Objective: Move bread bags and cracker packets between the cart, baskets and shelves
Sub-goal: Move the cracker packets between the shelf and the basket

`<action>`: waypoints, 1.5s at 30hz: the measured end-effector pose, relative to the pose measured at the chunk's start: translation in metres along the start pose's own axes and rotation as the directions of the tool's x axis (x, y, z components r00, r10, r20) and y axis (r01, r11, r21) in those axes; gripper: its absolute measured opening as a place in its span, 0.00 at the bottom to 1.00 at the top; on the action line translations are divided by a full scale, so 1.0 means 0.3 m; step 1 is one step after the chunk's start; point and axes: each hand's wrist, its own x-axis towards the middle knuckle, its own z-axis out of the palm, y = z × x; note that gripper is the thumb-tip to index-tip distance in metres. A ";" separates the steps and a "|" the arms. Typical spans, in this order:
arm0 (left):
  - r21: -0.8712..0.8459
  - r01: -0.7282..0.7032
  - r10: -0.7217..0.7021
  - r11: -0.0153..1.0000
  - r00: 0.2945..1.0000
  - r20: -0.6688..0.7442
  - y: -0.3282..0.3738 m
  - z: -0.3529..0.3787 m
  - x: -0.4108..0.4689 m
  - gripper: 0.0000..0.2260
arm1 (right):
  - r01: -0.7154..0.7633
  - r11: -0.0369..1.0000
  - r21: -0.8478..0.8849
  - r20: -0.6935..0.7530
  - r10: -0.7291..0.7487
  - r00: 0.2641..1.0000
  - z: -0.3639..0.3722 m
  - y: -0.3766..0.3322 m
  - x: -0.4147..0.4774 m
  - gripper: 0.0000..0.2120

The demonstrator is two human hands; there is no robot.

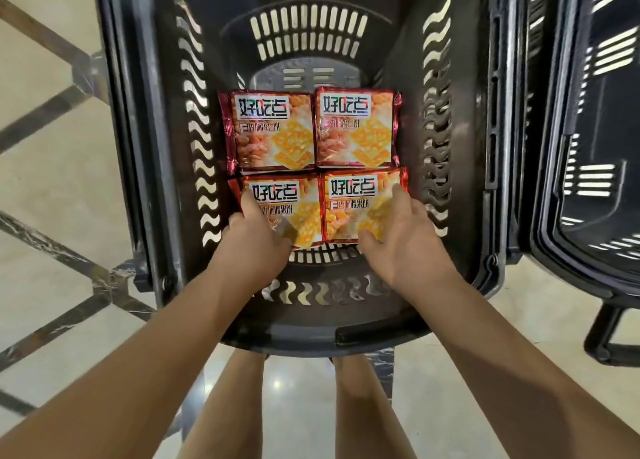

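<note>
Several red and orange cracker packets lie flat in a two-by-two block on the floor of a black slotted basket (149, 119). My left hand (256, 238) holds the near-left cracker packet (303, 209), thumb on its top face and fingers at its left edge. My right hand (398, 240) holds the near-right cracker packet (353, 204), with a finger along its right edge and the thumb at its near edge. The far-left packet (273, 129) and far-right packet (356, 129) lie untouched behind them. No bread bags are in view.
A second black basket (588, 153) stands close on the right, its inside dark with nothing visible in it. Both baskets sit on a glossy cream tiled floor (52, 153) with dark marble strips. My legs show below the basket's near rim.
</note>
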 end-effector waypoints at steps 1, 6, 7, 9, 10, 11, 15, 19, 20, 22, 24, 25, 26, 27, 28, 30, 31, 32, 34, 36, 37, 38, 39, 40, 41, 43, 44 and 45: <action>-0.066 -0.004 0.003 0.998 1.000 -0.016 -0.007 0.002 0.007 0.38 | -0.035 0.999 0.033 0.014 0.034 0.999 0.000 0.000 0.010 0.39; -0.258 0.014 -0.037 0.966 0.996 -0.082 -0.025 0.014 0.021 0.31 | -0.236 0.956 0.172 0.090 0.223 0.971 0.025 0.003 0.066 0.35; -0.278 0.020 -0.045 0.960 0.996 -0.083 -0.030 0.018 0.024 0.32 | -0.253 0.948 0.193 0.085 0.240 0.967 0.030 0.001 0.074 0.33; -0.297 0.028 -0.056 0.955 0.995 -0.085 -0.036 0.023 0.029 0.32 | -0.277 0.931 0.237 0.061 0.271 0.961 0.036 -0.005 0.086 0.30; -0.297 0.036 -0.064 0.954 0.994 -0.084 -0.038 0.023 0.032 0.32 | -0.286 0.926 0.248 0.049 0.283 0.958 0.037 -0.009 0.091 0.29; -0.292 0.044 -0.071 0.956 0.994 -0.084 -0.039 0.021 0.034 0.31 | -0.291 0.923 0.250 0.037 0.291 0.956 0.038 -0.013 0.093 0.28; -0.227 0.033 -0.051 0.973 0.996 -0.072 -0.044 0.028 0.042 0.24 | -0.286 0.935 0.210 -0.012 0.295 0.955 0.037 -0.010 0.096 0.26; -0.224 0.028 -0.032 0.974 0.999 -0.013 -0.042 0.026 0.042 0.24 | -0.285 0.938 0.196 0.016 0.287 0.958 0.033 0.013 0.112 0.23; -0.235 0.024 -0.027 0.972 1.000 -0.008 -0.040 0.023 0.039 0.23 | -0.275 0.941 0.197 0.026 0.275 0.961 0.033 0.021 0.116 0.22; -0.256 0.020 -0.024 0.967 1.000 -0.013 -0.033 0.013 0.024 0.20 | -0.255 0.942 0.218 0.034 0.254 0.967 0.034 0.029 0.115 0.20; -0.261 0.018 -0.025 0.965 0.999 -0.022 -0.037 0.000 0.009 0.18 | -0.247 0.926 0.285 0.063 0.239 0.969 0.034 0.027 0.105 0.19; -0.256 0.017 -0.024 0.966 0.999 -0.026 -0.038 -0.011 -0.002 0.18 | -0.244 0.917 0.315 0.084 0.229 0.970 0.032 0.023 0.096 0.19; -0.249 0.017 -0.023 0.968 0.999 -0.022 -0.038 -0.022 -0.015 0.17 | -0.241 0.910 0.338 0.105 0.218 0.970 0.028 0.018 0.086 0.20; -0.246 0.016 -0.020 0.969 1.000 -0.012 -0.038 -0.034 -0.029 0.16 | -0.233 0.907 0.352 0.115 0.205 0.972 0.021 0.012 0.072 0.20; -0.251 0.015 -0.015 0.968 1.000 0.003 -0.039 -0.045 -0.041 0.15 | -0.219 0.907 0.360 0.112 0.191 0.975 0.012 0.007 0.057 0.20; -0.248 -0.003 0.009 0.969 1.000 0.022 -0.036 -0.079 -0.076 0.13 | -0.184 0.904 0.385 0.082 0.165 0.983 -0.010 0.004 0.020 0.19; -0.239 -0.019 0.025 0.971 0.999 0.020 -0.028 -0.106 -0.101 0.13 | -0.166 0.900 0.403 0.060 0.155 0.986 -0.031 0.002 -0.004 0.19; -0.236 -0.031 0.037 0.971 0.999 0.018 -0.019 -0.136 -0.126 0.12 | -0.151 0.893 0.424 0.039 0.149 0.988 -0.056 -0.002 -0.031 0.19; -0.266 -0.042 0.049 0.963 0.999 0.022 0.000 -0.210 -0.184 0.10 | -0.116 0.877 0.467 0.004 0.129 0.992 -0.125 -0.016 -0.093 0.19; -0.329 -0.064 0.075 0.942 0.997 0.022 0.031 -0.306 -0.260 0.09 | -0.065 0.867 0.494 -0.038 0.096 0.995 -0.219 -0.041 -0.169 0.19; -0.369 -0.079 0.091 0.926 0.996 0.016 0.049 -0.359 -0.306 0.09 | -0.034 0.861 0.508 -0.059 0.073 0.996 -0.273 -0.056 -0.215 0.18; -0.417 -0.088 0.101 0.905 0.995 0.010 0.070 -0.416 -0.356 0.09 | -0.002 0.846 0.533 -0.077 0.051 0.996 -0.328 -0.069 -0.262 0.18; -0.463 -0.099 0.113 0.881 0.994 0.002 0.094 -0.477 -0.410 0.09 | 0.024 0.819 0.573 -0.091 0.035 0.995 -0.387 -0.082 -0.315 0.17; -0.501 -0.110 0.126 0.858 0.992 -0.001 0.118 -0.540 -0.472 0.09 | 0.044 0.787 0.616 -0.099 0.023 0.995 -0.448 -0.095 -0.371 0.16; -0.535 -0.122 0.143 0.836 0.990 -0.003 0.140 -0.607 -0.540 0.09 | 0.069 0.755 0.652 -0.113 0.006 0.994 -0.513 -0.109 -0.432 0.15; -0.593 -0.163 0.188 0.789 0.982 -0.020 0.189 -0.741 -0.677 0.12 | 0.128 0.702 0.701 -0.138 -0.042 0.990 -0.655 -0.144 -0.562 0.13; -0.609 -0.187 0.212 0.771 0.977 -0.031 0.211 -0.812 -0.746 0.13 | 0.158 0.684 0.713 -0.159 -0.062 0.985 -0.725 -0.160 -0.628 0.12; -0.619 -0.214 0.243 0.756 0.969 -0.039 0.235 -0.883 -0.822 0.13 | 0.188 0.663 0.724 -0.187 -0.074 0.980 -0.794 -0.182 -0.699 0.11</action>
